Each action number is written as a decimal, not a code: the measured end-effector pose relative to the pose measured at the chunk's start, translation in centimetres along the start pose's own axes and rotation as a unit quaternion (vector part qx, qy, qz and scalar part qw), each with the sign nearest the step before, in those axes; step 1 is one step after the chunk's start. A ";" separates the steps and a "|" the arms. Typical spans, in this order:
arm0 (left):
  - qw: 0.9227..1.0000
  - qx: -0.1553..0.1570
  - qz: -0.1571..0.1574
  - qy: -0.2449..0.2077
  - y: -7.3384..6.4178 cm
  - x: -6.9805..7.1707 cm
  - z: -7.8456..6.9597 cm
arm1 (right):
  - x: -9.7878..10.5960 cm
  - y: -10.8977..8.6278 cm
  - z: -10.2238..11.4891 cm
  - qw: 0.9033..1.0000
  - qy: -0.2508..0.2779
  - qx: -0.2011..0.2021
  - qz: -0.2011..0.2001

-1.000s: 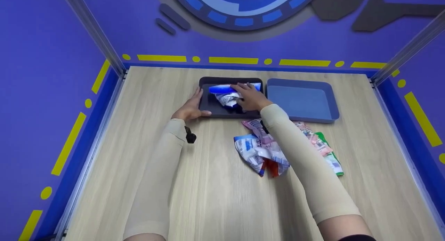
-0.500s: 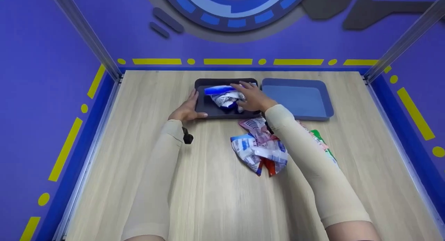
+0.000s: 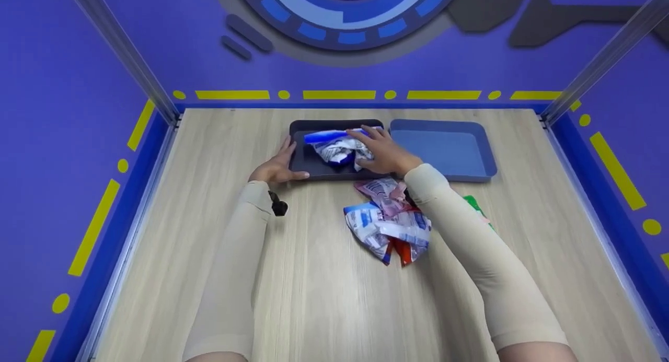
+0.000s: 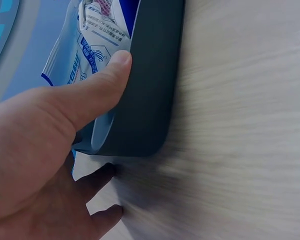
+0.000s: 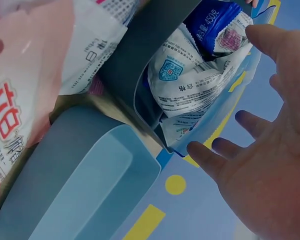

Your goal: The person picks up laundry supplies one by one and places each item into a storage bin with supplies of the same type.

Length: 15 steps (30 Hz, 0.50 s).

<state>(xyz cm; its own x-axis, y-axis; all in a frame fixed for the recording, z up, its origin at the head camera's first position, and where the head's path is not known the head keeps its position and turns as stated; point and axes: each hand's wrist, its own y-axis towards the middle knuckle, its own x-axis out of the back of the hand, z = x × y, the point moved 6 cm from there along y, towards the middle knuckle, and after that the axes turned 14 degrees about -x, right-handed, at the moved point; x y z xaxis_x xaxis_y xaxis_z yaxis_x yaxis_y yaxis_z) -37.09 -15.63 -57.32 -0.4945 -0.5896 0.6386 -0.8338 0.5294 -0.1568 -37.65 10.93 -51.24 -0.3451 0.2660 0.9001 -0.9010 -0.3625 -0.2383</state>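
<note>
A crumpled blue-and-white plastic package (image 3: pixel 334 147) lies in the dark tray (image 3: pixel 334 176) at the back of the table. Over its right end hangs my right hand (image 3: pixel 385 154), fingers spread. In the right wrist view the fingertips are close to the package (image 5: pixel 182 82), and whether they touch it is hard to tell. At the tray's left front corner is my left hand (image 3: pixel 274 168), its thumb laid against the front wall and its fingers extended along the left side. The left wrist view shows that thumb against the tray wall (image 4: pixel 150 85).
A blue-grey tray (image 3: pixel 441 149) stands right beside the dark one. In front lie a white-and-blue package (image 3: pixel 376 229), a pink one (image 3: pixel 384 195) and a green-edged one (image 3: pixel 473 202), partly behind the right forearm. Blue panels (image 3: pixel 334 74) wall the table.
My right hand has drawn slightly to the right, uncovering more of the package. The left hand keeps its place at the tray corner. The head view has shifted a little.
</note>
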 end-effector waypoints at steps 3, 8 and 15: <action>1.000 -0.002 -0.003 -0.003 0.0 -0.2 0.0 | 0.0 -0.6 0.0 1.000 0.004 0.010 -0.002; 1.000 -0.003 -0.011 -0.007 0.0 -0.3 0.0 | -0.2 -1.5 -0.1 1.000 0.004 0.011 -0.009; 1.000 0.000 -0.012 0.001 0.1 -0.2 0.2 | -0.6 -2.3 -0.2 1.000 -0.011 0.014 -0.022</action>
<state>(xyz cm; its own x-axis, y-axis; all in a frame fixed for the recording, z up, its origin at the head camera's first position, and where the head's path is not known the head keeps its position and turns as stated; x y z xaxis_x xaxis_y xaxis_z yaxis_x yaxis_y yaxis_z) -37.11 -15.56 -57.62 -0.4740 -0.6001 0.6444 -0.8452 0.5154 -0.1417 -35.42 11.80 -51.33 -0.2983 0.2621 0.9178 -0.9078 -0.3749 -0.1880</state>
